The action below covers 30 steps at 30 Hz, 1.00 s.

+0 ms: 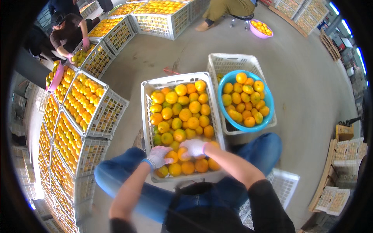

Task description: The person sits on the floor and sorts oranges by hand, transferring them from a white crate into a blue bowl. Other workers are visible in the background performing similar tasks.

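A white plastic crate (pixel 214 116) full of orange and green-tinged citrus fruit stands between my knees. Both hands wear pale knit gloves. At the crate's near left part, my left hand (pixel 158 156) grips an orange citrus fruit (pixel 171 157). Just right of it, my right hand (pixel 193 148) has its fingers around another citrus fruit (pixel 183 154), slightly blurred. Along the near wall lies a row of larger fruit (pixel 188 168). A blue plastic basin (pixel 272 100) heaped with citrus fruit rests on a second white crate (pixel 233 58) to the right; that crate's contents are mostly hidden.
Stacked crates of fruit (pixel 100 113) curve along the left. A co-worker in pink gloves (pixel 68 33) handles fruit at the upper left. Another person's leg (pixel 215 13) and a pink basin (pixel 263 34) are at the top. A white crate (pixel 287 186) lies by my right thigh; pallets stand at right.
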{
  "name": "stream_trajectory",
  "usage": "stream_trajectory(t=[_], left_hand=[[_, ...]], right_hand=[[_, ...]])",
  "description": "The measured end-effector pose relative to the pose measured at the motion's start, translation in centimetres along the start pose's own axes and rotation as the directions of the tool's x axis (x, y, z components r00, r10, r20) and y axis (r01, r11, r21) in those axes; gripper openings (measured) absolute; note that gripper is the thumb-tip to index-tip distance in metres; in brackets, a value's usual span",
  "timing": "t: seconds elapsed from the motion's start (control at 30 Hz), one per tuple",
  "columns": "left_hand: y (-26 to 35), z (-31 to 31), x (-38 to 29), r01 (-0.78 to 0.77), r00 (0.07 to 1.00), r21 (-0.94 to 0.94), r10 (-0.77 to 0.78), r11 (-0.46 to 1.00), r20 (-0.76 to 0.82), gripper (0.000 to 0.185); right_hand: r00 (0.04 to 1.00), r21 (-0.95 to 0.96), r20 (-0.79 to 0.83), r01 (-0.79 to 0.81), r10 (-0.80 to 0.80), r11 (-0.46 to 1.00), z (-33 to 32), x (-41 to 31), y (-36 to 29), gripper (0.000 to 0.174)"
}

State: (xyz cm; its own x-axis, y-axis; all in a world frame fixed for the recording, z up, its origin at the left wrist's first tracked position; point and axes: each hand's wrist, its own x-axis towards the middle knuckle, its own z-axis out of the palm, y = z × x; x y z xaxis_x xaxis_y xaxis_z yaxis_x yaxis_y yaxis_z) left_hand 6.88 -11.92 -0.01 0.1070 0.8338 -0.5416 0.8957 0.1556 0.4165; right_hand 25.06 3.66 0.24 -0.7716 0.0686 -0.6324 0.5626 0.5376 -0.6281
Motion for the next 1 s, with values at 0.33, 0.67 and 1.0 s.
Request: stream_trajectory(t=[0.33,0.67,1.0], left_hand=[[-0.2,-0.3,0.9,-0.025,0.995,0.026,0.022,0.999,0.095,0.062],[-2.1,-1.3,2.8,-0.067,0.953,-0.065,0.083,0.996,0.291,0.067],[0.5,-4.3,1.0,-0.184,0.903,0.091,0.131,0.979,0.410,0.118]], right_hand=[[0.947,0.376,-0.322,0.130,-0.002,0.917,-2.7,-0.9,4.3,0.052],[0.925,0.126,-0.326,0.245,-0.193,0.961,4.2,-6.2,-1.6,0.026],[0.925,0.035,-0.316,-0.211,0.212,0.977,10.1,-2.9,-5.9,0.047]])
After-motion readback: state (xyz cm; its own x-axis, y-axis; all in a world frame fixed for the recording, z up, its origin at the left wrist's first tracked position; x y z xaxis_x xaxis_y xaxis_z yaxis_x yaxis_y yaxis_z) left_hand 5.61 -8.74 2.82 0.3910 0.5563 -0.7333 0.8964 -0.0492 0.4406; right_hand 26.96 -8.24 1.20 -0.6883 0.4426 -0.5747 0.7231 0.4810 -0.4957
